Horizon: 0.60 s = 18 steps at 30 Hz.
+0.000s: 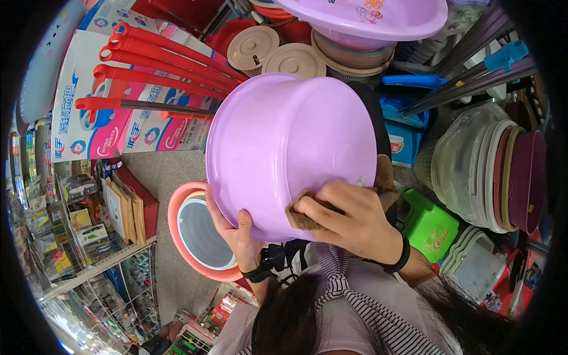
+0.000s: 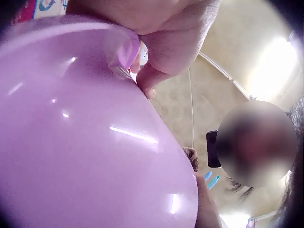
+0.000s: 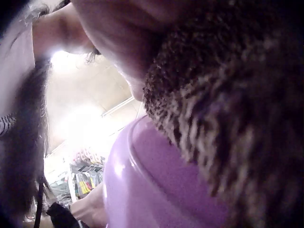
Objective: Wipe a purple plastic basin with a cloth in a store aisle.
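Observation:
A glossy light purple plastic basin point(image 1: 254, 148) is tilted on its side in front of the person's chest, its outer wall and base facing up in the head view. My left hand point(image 1: 236, 236) grips its rim at the lower left, thumb on the outer wall and the other fingers behind the rim. In my right hand point(image 1: 358, 222) is a bunched brown cloth point(image 1: 305, 220), pressed against the basin near the base edge. The cloth's rough pile point(image 3: 204, 109) fills much of the right wrist view. The left wrist view shows the basin's smooth wall point(image 2: 104, 152) close up.
Red-handled poles point(image 1: 171, 65) lean over printed boxes at the left. Another purple basin point(image 1: 373, 21) tops a stack at the back. Below left, an orange basin point(image 1: 177, 236) stands on the floor with a basket inside. A green stool point(image 1: 429, 228) and stacked bowls point(image 1: 473, 171) are on the right.

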Tool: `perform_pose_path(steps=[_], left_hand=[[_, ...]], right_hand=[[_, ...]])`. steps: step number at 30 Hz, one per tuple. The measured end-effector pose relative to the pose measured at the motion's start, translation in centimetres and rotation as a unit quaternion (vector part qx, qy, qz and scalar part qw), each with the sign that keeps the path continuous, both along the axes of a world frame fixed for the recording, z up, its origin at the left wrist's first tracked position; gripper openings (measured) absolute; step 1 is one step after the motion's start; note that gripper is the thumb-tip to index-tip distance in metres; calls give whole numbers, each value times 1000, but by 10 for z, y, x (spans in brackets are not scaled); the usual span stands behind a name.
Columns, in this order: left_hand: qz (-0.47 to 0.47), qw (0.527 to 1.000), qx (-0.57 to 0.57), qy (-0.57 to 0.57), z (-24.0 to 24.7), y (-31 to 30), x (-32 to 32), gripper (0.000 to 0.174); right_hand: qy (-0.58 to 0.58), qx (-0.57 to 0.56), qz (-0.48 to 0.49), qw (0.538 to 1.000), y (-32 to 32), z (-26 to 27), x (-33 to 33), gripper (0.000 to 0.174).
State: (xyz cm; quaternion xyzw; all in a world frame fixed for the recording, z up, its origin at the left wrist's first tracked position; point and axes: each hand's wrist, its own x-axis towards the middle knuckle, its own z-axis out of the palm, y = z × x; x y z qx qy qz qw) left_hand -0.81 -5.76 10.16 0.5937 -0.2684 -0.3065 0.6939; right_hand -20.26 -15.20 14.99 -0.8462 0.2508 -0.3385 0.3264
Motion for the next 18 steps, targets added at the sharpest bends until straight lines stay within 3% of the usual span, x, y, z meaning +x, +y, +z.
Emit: perform_pose_path(steps=[18], left_hand=[[9,1000,-12,19,3,-3,-2,93]], right_hand=[[-1,25,-25,999,-4,1,3,53]])
